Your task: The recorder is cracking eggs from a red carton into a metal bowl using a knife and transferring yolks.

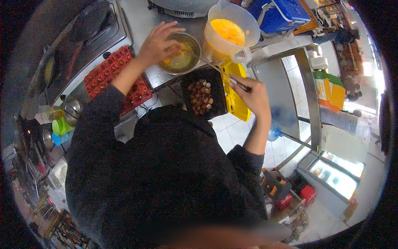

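Observation:
A round metal bowl holds raw egg with orange yolk and stands near the counter's edge. My left hand is over its left side, some fingers spread out above the rim and others bent down towards the egg. I see nothing held in it, though its lower fingertips blur against the yolk. With my right hand I grip the dark handle end of a long metal utensil. Its shaft slants up to the bowl's right rim; what shape its head has, I cannot tell.
Right of the bowl stands a translucent plastic jug containing yellow-orange egg. Red egg trays lie on the left beside a stove. Below the counter edge, a black bin with a yellow lid contains eggshells.

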{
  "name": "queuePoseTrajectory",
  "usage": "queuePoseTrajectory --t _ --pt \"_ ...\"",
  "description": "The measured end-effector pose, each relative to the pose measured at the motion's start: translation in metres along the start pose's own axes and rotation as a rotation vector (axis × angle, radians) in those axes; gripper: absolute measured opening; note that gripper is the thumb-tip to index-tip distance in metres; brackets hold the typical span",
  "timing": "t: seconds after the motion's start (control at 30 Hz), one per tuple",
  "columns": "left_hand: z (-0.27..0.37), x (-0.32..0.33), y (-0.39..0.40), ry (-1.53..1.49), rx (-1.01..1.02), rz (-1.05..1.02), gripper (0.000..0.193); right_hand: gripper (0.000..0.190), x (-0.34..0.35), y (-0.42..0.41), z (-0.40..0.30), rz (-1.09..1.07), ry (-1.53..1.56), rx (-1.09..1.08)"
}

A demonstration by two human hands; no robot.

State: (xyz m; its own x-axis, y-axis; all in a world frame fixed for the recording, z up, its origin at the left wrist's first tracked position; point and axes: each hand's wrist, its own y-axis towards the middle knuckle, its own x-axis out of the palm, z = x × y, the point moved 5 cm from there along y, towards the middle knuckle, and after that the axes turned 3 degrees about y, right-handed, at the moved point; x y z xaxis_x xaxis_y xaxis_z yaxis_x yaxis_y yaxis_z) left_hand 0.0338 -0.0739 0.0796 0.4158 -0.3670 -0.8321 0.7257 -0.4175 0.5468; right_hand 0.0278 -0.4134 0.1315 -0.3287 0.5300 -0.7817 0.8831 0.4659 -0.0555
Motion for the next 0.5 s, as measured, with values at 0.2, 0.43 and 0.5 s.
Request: queuePoseTrajectory --t 0.2,0.43,0.5 --pt "0.105 0.06 -0.022 -0.442 -0.248 0.053 0.028 0.034 -0.033 -0.09 0.052 -0.066 0.265 0.251" --pt "0.129 0.117 -0.035 -0.632 0.041 -0.217 0.043 0.034 -0.008 -0.15 0.095 -0.03 0.276 0.62" --pt "0.102 0.116 -0.027 -0.623 0.098 -0.217 0.032 0.034 0.0 -0.144 0.091 -0.058 0.272 0.642"
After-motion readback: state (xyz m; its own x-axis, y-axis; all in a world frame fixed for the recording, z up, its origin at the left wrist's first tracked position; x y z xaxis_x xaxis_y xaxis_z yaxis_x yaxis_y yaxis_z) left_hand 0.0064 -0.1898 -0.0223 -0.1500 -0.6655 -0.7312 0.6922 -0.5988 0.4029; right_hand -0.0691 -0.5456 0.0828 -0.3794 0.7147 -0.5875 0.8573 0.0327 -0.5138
